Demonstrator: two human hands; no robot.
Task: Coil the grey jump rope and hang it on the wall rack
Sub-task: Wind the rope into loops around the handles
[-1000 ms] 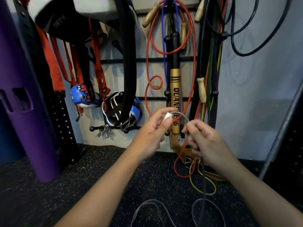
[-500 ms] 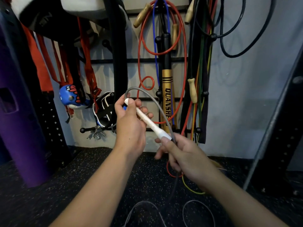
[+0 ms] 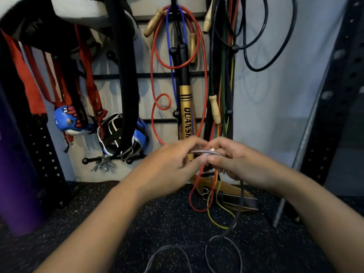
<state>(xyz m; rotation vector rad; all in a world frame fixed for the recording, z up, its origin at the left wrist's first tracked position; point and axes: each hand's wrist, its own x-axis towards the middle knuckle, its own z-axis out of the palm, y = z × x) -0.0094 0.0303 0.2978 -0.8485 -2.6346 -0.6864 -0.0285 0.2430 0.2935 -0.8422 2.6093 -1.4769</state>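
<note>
Both hands meet in front of the wall rack [image 3: 149, 75], low and centre. The left hand [image 3: 173, 164] has its fingers curled round the grey jump rope [image 3: 206, 152] close to its white handle end [image 3: 212, 149]. The right hand [image 3: 242, 164] also pinches the rope, fingers bent over the same short arc (the exact finger contact is blurred). Neither hand is spread flat.

Location of the rope: a short bend spans between the two hands. From the right hand a strand drops to the speckled floor [image 3: 98, 223], where it lies in loose loops at the bottom of the view.

Progress, as judged: coiling is at an early stage. At most one short turn is gathered at the hands, and most of the length lies on the floor. The bulk of the coiling and the hanging are yet to be done.

Writing: a gold and black bat [image 3: 186, 115] on the rack bears black letters reading "QUANSH", the rest hidden behind the hands. A red rope [image 3: 204, 79] hangs around it. No other legible marks are found.
</note>
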